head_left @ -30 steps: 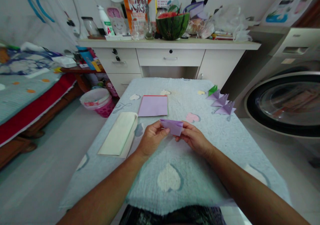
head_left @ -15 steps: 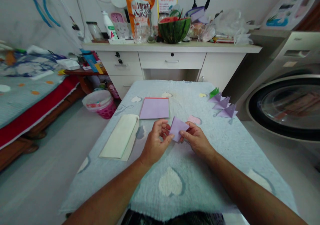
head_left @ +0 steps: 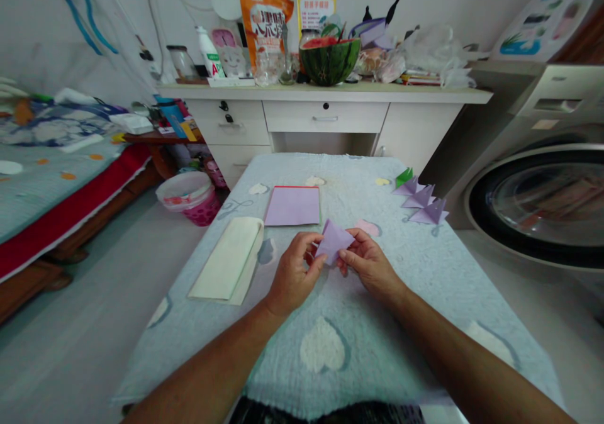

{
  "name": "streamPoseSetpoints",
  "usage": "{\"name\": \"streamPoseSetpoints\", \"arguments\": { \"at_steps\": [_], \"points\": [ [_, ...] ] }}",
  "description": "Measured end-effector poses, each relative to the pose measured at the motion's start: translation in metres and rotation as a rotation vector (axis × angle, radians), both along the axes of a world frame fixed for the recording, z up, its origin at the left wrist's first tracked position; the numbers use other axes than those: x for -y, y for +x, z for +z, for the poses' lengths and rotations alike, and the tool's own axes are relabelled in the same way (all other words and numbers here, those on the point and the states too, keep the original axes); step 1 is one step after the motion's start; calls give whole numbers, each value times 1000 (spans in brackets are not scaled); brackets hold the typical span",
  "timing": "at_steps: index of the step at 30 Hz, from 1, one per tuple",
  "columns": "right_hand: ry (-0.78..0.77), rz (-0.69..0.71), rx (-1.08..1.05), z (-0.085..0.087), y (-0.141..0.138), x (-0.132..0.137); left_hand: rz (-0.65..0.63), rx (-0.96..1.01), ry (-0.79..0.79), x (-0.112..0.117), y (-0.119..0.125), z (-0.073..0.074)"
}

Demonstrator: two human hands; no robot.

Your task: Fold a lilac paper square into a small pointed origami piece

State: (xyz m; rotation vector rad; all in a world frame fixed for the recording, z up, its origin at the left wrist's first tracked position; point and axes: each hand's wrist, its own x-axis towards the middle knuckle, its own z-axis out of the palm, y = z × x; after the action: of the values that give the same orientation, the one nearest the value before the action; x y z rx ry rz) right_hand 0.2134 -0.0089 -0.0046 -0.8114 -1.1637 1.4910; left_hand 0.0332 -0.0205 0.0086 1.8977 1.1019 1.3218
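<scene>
A: Where is the folded purple paper [head_left: 333, 243]?

B: Between the two hands, over the middle of the surface [head_left: 415, 273], with one corner pointing away from the person.

A: And the left hand [head_left: 292, 273]?

B: Its thumb and forefinger come together at the paper's left side; the other fingers are curled behind them.

A: Is the right hand [head_left: 372, 265] holding it too?

B: Yes, the thumb presses on the near face and the fingers close in behind the right corner. I can't tell exactly how those hidden fingertips sit.

A: What lies just beyond the left hand?

B: A stack of square sheets [head_left: 292, 208], purple on top, with a red edge showing along its far side. Nearer, to the left, is a pale folded sheet [head_left: 226, 260], lying flat and apart from the stack.

A: Anything on the right?

B: Three purple folded pieces [head_left: 419, 198] with pointed tips, in a slanting row near the far right edge. A green folded piece [head_left: 404, 177] stands at the row's far end.

A: And further back?

B: A cut watermelon [head_left: 329, 60] on a white desk with drawers [head_left: 325, 114], red flesh upward, beside an orange packet [head_left: 263, 24].
</scene>
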Motion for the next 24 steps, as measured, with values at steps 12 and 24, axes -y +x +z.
{"name": "streamPoseSetpoints", "arguments": {
  "at_steps": [12, 24],
  "points": [
    [6, 23, -14, 0, -1, 0, 26, -34, 51, 1, 1, -2],
    [-3, 36, -10, 0, -1, 2, -17, -87, 158, 0, 0, -1]
  ]
}}
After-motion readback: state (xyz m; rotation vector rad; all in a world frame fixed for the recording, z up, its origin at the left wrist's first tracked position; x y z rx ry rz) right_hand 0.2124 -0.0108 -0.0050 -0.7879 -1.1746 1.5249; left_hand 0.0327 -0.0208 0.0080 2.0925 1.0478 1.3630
